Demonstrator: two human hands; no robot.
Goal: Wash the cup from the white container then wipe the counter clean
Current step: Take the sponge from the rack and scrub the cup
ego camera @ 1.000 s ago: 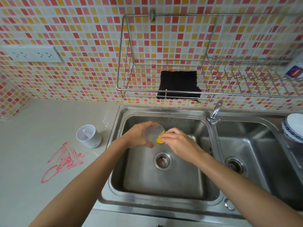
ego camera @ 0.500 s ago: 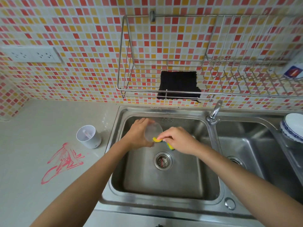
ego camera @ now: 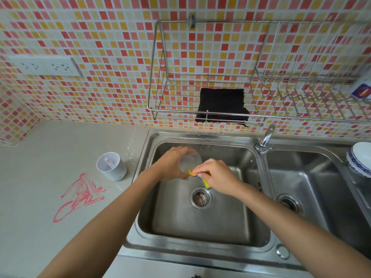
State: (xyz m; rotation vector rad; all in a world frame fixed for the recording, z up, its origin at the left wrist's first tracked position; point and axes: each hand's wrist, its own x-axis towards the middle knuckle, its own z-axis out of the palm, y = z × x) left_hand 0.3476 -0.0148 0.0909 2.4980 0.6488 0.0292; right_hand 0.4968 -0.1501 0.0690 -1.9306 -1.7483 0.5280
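Over the left sink basin [ego camera: 200,233] my left hand [ego camera: 170,167] grips a clear cup [ego camera: 190,161], tipped so its round end faces me. My right hand [ego camera: 216,175] pinches a yellow sponge [ego camera: 206,183] against the cup's lower edge; most of the sponge is hidden under my fingers. The white container [ego camera: 111,166] stands on the grey counter [ego camera: 50,157] left of the sink. A pink smear [ego camera: 80,195] marks the counter in front of the container.
A black cloth [ego camera: 221,105] lies in the wire wall rack [ego camera: 158,77] above the sink. The tap [ego camera: 265,140] sits between the two basins. A blue-rimmed white plate [ego camera: 360,161] rests at the right basin's edge. A socket strip [ego camera: 44,66] is on the tiled wall.
My right hand has slid the sponge from the side of the cup down to its lower edge. My left hand turned the cup slightly. Nothing else moved.
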